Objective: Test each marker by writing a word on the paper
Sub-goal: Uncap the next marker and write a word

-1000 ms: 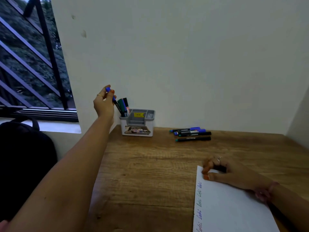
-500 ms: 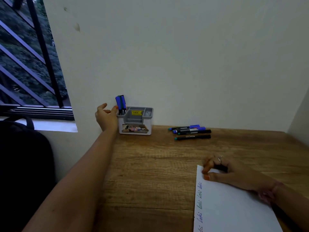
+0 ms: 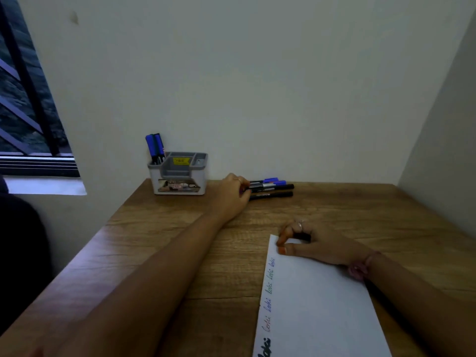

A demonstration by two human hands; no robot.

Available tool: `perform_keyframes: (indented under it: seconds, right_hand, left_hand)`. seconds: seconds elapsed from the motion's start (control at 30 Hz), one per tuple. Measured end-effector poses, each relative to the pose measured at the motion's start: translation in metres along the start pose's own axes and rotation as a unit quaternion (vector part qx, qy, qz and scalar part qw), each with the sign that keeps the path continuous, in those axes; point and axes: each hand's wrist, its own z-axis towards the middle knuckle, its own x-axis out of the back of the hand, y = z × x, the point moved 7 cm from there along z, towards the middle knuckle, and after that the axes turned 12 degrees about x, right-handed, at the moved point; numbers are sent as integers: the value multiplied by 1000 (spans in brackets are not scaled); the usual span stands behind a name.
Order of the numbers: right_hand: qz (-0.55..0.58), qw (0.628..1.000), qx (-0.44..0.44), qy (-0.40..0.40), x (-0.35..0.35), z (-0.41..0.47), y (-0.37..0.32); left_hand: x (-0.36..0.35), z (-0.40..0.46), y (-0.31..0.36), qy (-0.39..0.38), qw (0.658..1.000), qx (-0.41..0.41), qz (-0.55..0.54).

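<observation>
Markers point(image 3: 270, 188) are lying in a tight row on the desk point(image 3: 159, 228), right of the holder point(image 3: 177, 173). One end is being pinched by the left hand point(image 3: 231, 193); neighbours are likely being nudged and may roll. Paper point(image 3: 316, 305) is being pressed by the right hand point(image 3: 316, 243), fingers curled; whether anything is held cannot be told.
</observation>
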Motion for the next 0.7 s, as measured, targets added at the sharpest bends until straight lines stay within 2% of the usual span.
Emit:
perform_keyframes:
  seconds: [0.1,0.17,0.3,0.43,0.5,0.63,0.7]
  right_hand:
    - [0,1000,12,4,0,1,2]
    - [3,1000,13,4,0,1,4]
    - [-1,1000,26,2,0,1,2]
    - [-18,999,31,5,2,-3,-5]
    - [-20,998,30,59,10,-4,-9]
    - [17,966,50,255,38,-5,-26]
    - [46,959,71,269,42,-4,-38]
  left_hand:
    - [-27,2,5,-56,991,1,119]
    - [-35,3,2,-83,984,15,156]
    - [-26,-2,5,-95,985,24,143]
    - [6,-21,20,-64,997,5,46]
    - [30,-32,29,-30,999,-2,-29]
    - [78,-60,58,-17,988,-22,-151]
    - [95,-79,80,-36,984,-52,-165]
